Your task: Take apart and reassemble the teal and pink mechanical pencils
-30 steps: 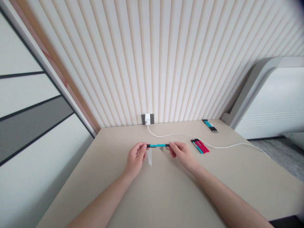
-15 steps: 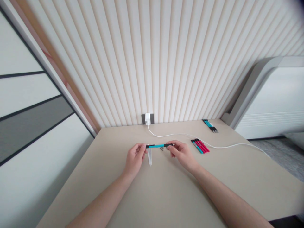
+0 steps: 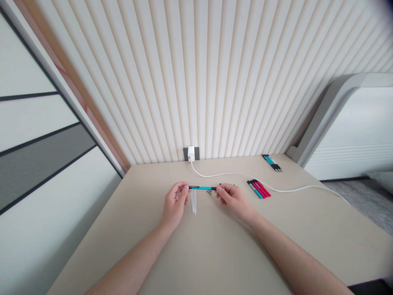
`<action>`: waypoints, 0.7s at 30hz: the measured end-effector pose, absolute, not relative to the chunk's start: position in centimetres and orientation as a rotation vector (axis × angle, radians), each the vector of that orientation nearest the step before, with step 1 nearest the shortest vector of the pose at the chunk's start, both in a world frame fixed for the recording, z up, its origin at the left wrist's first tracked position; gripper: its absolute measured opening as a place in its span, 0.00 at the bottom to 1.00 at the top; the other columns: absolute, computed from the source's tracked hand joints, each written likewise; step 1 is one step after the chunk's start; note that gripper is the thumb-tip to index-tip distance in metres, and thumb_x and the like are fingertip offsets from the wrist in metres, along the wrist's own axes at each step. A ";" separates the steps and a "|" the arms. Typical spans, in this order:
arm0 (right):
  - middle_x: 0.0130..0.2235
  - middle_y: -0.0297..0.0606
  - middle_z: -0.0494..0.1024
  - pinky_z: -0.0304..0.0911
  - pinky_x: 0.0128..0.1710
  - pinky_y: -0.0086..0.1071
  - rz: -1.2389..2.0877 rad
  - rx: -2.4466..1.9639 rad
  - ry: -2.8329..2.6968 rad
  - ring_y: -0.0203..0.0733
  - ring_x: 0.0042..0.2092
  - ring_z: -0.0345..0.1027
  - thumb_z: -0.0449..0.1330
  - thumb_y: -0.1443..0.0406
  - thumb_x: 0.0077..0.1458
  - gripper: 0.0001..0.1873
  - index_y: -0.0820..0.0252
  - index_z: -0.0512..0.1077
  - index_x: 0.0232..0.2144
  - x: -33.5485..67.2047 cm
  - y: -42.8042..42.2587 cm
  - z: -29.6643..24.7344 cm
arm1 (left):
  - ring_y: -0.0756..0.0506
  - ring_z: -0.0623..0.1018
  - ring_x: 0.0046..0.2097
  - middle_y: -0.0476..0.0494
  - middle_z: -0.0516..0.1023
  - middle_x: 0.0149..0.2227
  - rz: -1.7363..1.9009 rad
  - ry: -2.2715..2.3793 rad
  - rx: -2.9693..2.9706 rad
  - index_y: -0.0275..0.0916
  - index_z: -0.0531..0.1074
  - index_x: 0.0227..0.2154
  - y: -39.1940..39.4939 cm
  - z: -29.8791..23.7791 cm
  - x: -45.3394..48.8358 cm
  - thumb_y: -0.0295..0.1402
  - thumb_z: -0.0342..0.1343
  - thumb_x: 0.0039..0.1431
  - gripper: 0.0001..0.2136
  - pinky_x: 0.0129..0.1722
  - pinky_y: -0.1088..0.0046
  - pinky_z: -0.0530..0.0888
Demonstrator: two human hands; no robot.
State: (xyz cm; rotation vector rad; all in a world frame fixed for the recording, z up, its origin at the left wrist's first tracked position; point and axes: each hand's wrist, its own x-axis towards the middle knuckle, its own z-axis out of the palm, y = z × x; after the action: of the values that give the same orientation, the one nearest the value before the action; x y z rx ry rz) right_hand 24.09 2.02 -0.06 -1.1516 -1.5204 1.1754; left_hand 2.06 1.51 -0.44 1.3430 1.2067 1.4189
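Teal pen (image 3: 202,188) in both hands (image 3: 175,203) (image 3: 235,200), mid-desk (image 3: 215,246)

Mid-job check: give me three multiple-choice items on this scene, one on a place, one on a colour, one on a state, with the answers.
1. Where is the white charger?
A) On the floor
B) In the wall socket
C) On the tabletop

2. What colour is the barrel of the pen between the hands?
A) Red
B) Teal
C) White

3. What are the left hand and right hand doing?
A) Both lie open and empty
B) Only the right holds the pen
C) Each pinches one end of the pen

1: B, it sits on the wall, with the white cable leading from it.
2: B, teal shows between the black ends.
3: C, fingers of both hands close on the ends.
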 end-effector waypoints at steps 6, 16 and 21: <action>0.25 0.32 0.72 0.58 0.26 0.29 1.170 -1.154 -1.478 0.35 0.25 0.63 0.60 0.55 0.56 0.18 0.61 0.74 0.43 23.9 2.1 -0.2 | 0.53 0.68 0.23 0.50 0.73 0.27 1.374 1.246 1.291 0.36 0.73 0.36 1.2 0.0 2.3 0.46 0.56 0.59 0.16 0.22 0.78 0.66; 0.29 0.35 0.75 0.60 0.27 0.29 1.153 -1.158 -1.528 0.35 0.26 0.64 0.59 0.55 0.57 0.17 0.61 0.75 0.43 24.1 2.1 -0.4 | 0.53 0.68 0.23 0.50 0.73 0.27 1.402 1.249 1.388 0.36 0.74 0.35 1.5 -0.5 1.8 0.44 0.55 0.61 0.14 0.24 0.78 0.65; 0.29 0.35 0.74 0.61 0.27 0.30 1.151 -1.140 -1.555 0.35 0.27 0.64 0.58 0.54 0.58 0.17 0.62 0.74 0.40 24.2 2.0 -0.3 | 0.53 0.68 0.23 0.50 0.72 0.26 1.399 1.267 1.425 0.36 0.74 0.35 1.5 -0.5 1.6 0.44 0.55 0.61 0.14 0.24 0.78 0.65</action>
State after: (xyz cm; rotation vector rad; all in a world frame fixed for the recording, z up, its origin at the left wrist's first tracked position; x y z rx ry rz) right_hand 24.18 2.04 -0.34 -1.1402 -1.5550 1.1510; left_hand 1.60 1.53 -0.51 1.4252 1.2672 1.3989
